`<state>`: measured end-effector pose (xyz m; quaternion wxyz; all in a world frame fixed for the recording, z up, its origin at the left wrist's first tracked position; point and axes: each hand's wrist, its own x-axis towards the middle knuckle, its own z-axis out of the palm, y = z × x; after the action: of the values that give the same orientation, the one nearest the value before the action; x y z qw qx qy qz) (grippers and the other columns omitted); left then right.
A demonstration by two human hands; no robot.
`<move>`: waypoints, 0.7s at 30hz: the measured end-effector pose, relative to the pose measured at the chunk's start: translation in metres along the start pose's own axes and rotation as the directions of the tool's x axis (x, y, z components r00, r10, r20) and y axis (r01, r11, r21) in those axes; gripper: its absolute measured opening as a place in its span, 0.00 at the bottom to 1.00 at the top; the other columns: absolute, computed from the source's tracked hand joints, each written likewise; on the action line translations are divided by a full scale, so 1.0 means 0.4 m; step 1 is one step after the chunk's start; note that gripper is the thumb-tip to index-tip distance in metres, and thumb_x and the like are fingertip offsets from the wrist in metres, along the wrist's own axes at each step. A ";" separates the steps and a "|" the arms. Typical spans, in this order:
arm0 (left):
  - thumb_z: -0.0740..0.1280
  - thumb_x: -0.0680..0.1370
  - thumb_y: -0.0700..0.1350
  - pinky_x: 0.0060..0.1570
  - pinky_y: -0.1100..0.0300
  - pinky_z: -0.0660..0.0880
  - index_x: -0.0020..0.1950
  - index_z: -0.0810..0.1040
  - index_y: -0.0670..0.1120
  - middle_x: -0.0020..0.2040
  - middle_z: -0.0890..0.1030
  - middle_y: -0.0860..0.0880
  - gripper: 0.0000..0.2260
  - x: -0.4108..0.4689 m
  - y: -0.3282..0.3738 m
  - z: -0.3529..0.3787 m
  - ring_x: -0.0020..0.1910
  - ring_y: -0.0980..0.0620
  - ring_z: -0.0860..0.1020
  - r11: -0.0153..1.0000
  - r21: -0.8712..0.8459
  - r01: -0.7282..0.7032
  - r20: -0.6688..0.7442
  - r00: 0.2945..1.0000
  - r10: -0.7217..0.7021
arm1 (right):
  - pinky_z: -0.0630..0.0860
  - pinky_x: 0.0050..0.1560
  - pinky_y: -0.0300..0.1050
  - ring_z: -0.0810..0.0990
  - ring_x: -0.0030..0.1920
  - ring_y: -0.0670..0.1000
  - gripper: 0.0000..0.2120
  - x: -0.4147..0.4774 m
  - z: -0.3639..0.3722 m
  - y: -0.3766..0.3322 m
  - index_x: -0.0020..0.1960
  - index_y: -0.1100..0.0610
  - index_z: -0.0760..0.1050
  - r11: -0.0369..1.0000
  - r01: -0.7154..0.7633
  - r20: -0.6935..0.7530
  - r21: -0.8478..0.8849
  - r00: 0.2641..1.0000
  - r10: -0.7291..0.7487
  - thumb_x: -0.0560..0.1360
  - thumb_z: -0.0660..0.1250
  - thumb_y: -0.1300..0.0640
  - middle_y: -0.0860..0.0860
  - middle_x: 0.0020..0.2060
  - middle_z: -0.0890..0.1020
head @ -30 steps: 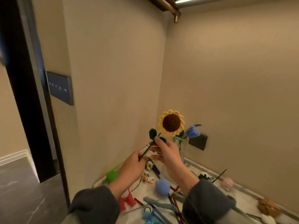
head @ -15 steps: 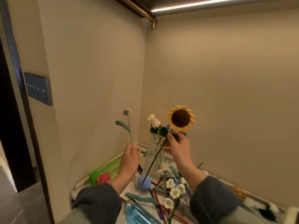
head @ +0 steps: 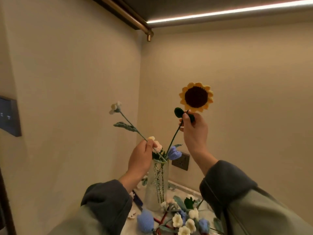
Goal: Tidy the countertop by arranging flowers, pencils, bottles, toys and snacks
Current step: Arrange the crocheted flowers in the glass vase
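Observation:
A clear glass vase [head: 156,182] stands on the countertop in the corner, holding a blue tulip [head: 174,152] and a pale pink flower [head: 158,146]. My right hand [head: 194,131] pinches the stem of a crocheted sunflower [head: 196,97] just under its head, and the stem slants down to the vase mouth. My left hand [head: 141,156] grips the stem of a thin white flower [head: 116,107] with a grey-green leaf. That flower leans up and left, and its lower end also points into the vase.
Loose crocheted flowers lie on the counter: a white and blue bunch [head: 184,221] and a blue bud [head: 145,221]. A wall socket [head: 181,161] sits behind the vase, a switch panel [head: 9,117] on the left wall. Walls close in on the left and behind.
My right hand has raised the sunflower higher, with its stem end at the vase mouth. My left hand has moved right to the vase rim with the white flower. The camera tilted up.

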<state>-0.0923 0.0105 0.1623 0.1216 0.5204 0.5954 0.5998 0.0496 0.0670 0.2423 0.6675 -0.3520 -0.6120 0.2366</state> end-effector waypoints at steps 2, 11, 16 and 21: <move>0.54 0.83 0.50 0.35 0.57 0.67 0.38 0.73 0.53 0.33 0.73 0.56 0.15 0.032 0.003 0.004 0.34 0.56 0.72 0.999 0.029 -0.013 -0.016 1.000 0.014 | 0.80 0.46 0.61 0.83 0.42 0.52 0.04 0.031 0.020 0.005 0.47 0.45 0.74 0.998 0.050 -0.012 -0.050 0.999 -0.051 0.79 0.64 0.54 0.49 0.39 0.82; 0.51 0.82 0.54 0.31 0.60 0.66 0.41 0.71 0.55 0.36 0.76 0.55 0.15 0.101 -0.039 0.011 0.35 0.58 0.74 0.961 0.257 -0.104 0.052 0.994 0.093 | 0.79 0.46 0.63 0.82 0.42 0.55 0.02 0.069 0.098 0.112 0.48 0.48 0.73 0.993 0.054 -0.002 -0.104 0.999 -0.055 0.80 0.64 0.53 0.47 0.38 0.79; 0.51 0.82 0.54 0.30 0.58 0.65 0.40 0.71 0.54 0.34 0.76 0.53 0.15 0.113 -0.074 0.026 0.34 0.54 0.74 0.953 0.272 -0.135 0.110 0.988 0.109 | 0.79 0.49 0.62 0.82 0.44 0.55 0.06 0.065 0.121 0.178 0.44 0.47 0.73 0.989 -0.050 0.046 -0.136 0.997 0.056 0.80 0.63 0.53 0.52 0.41 0.82; 0.51 0.82 0.55 0.29 0.62 0.62 0.38 0.70 0.56 0.34 0.75 0.56 0.16 0.123 -0.091 0.036 0.33 0.61 0.73 0.957 0.255 -0.139 0.127 0.986 0.110 | 0.76 0.37 0.46 0.81 0.40 0.52 0.05 0.080 0.136 0.222 0.43 0.47 0.75 0.962 -0.081 0.178 -0.260 0.975 0.130 0.78 0.65 0.51 0.49 0.39 0.83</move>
<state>-0.1196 0.0661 0.1518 0.0466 0.6011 0.6279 0.4921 0.0110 0.1577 0.1957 0.5413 -0.4413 -0.6792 0.2258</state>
